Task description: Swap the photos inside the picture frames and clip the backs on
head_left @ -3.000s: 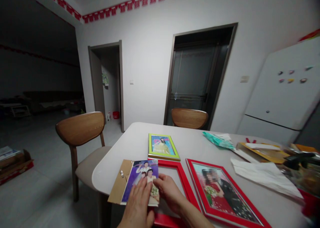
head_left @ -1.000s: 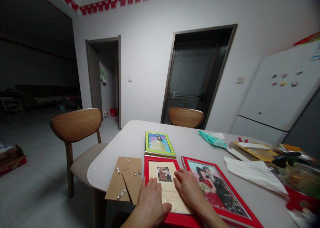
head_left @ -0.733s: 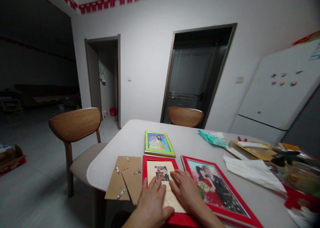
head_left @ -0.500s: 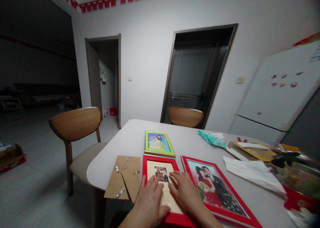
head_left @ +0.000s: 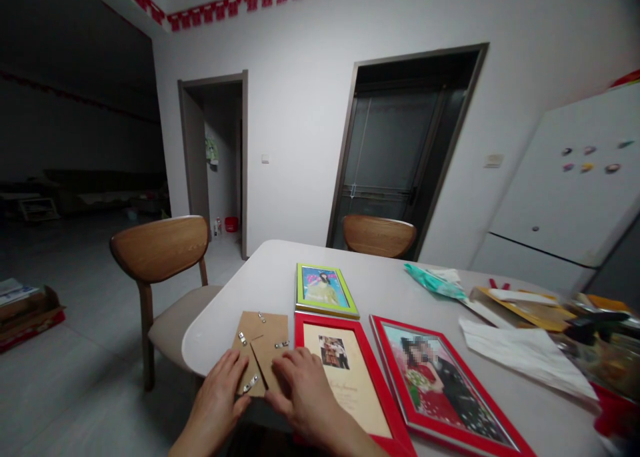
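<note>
My left hand [head_left: 220, 390] is at the left near corner of a brown picture-frame backing board [head_left: 257, 330], fingers on its edge and thumb at its near edge. The board has several metal turn clips and a cut stand flap. My right hand [head_left: 305, 390] grips the board's right near side, fingers bent on top. Beside that hand, partly covered by it, lies a red picture frame [head_left: 373, 377] with a cream sheet [head_left: 345, 383] bearing a small photo [head_left: 334, 352]. A larger red frame [head_left: 445, 383] with a couple's picture lies to the right.
A lime-green framed picture [head_left: 327, 290] lies farther back on the white table [head_left: 273, 263]. To the right are a teal packet [head_left: 435, 281], a white paper sheet [head_left: 525, 357] and a yellow envelope [head_left: 530, 308]. Wooden chairs [head_left: 160, 250] stand at the left and far sides.
Both hands have moved left, off the cream sheet in the red frame and onto the brown backing board. The view has shifted slightly.
</note>
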Demonstrator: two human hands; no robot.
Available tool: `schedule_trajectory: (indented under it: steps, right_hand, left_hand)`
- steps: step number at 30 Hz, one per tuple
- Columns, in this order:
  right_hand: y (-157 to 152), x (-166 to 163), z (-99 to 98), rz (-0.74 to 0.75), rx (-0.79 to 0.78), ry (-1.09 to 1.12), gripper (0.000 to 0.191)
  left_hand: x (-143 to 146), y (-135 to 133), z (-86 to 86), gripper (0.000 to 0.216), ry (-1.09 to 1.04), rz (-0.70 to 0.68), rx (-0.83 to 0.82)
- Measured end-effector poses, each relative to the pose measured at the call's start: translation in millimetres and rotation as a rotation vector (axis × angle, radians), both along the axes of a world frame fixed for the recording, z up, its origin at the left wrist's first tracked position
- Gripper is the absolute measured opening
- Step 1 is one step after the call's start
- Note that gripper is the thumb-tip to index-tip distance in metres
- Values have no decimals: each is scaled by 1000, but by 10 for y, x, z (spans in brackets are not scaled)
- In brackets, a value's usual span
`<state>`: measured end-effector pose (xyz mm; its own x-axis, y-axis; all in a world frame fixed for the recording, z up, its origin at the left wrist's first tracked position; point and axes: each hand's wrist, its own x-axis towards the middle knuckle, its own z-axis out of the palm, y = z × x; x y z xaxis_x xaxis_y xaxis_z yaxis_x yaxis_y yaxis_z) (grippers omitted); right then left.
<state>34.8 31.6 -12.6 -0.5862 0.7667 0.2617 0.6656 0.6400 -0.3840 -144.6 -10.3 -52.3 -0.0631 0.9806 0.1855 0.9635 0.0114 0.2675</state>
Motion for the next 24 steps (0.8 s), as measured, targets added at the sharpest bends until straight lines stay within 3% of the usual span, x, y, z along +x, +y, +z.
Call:
schedule_trajectory:
  steps: [5,10,18,24]
  right_hand:
    - [38,-184,12,-78,-14,66,33]
    - [16,166,113,-84,14,225,33]
    - [-49,1144,21,-210,-59,63,37]
    - [-30,1237,-158,-255,-59,-38,39]
  left_hand:
    - [-13,41,56,42,-52,-43,181]
    - [221,0,253,43,-109,-131,320]
    - [1009,16,318,46,-184,-354,137]
    - [1128,50,271,41,-187,-340,46]
